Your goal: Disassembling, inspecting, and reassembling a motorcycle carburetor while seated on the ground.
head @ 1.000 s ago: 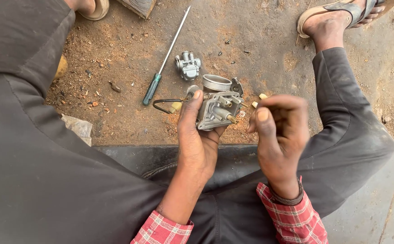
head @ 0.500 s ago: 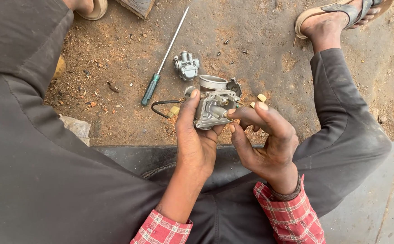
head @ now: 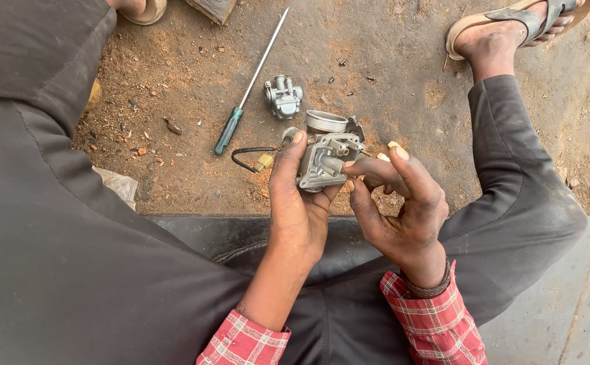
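My left hand [head: 299,203] grips a grey metal carburettor body [head: 323,157] and holds it above the dirt, thumb along its left side. My right hand [head: 395,203] is at the part's right side, palm turned up, with fingertips touching a small brass piece on it. A thin black hose with a yellow end [head: 254,159] hangs from the part's left. Whether the right fingers pinch anything loose is hidden.
A green-handled screwdriver [head: 249,88] lies on the dirt beyond my hands, beside a second small grey metal part [head: 284,97]. My sandalled foot [head: 511,27] rests at the upper right. My dark-trousered knees frame both sides; a dark slab edge [head: 193,223] runs below.
My right hand has turned from palm-down above the carburettor to palm-up, with its fingers now at the part's right side. My left hand has kept its hold.
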